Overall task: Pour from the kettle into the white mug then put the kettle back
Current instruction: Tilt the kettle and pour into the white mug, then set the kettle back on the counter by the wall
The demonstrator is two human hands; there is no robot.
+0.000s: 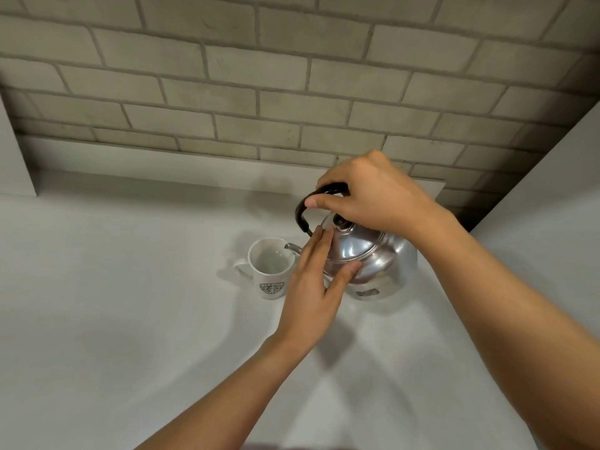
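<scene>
A shiny metal kettle [383, 264] with a black handle is tilted to the left, its thin spout over the rim of the white mug [271, 269]. The mug stands on the white counter, its handle pointing left and a round logo on its front. My right hand [373, 193] is closed around the black handle from above. My left hand [316, 280] lies flat against the kettle's lid and left side, fingers straight and apart. Whether liquid flows from the spout I cannot make out.
The white counter [130, 303] stretches wide to the left and toward me. A grey brick wall [259, 92] rises close behind the kettle. A white vertical panel [552, 190] stands at the right, another at the far left edge.
</scene>
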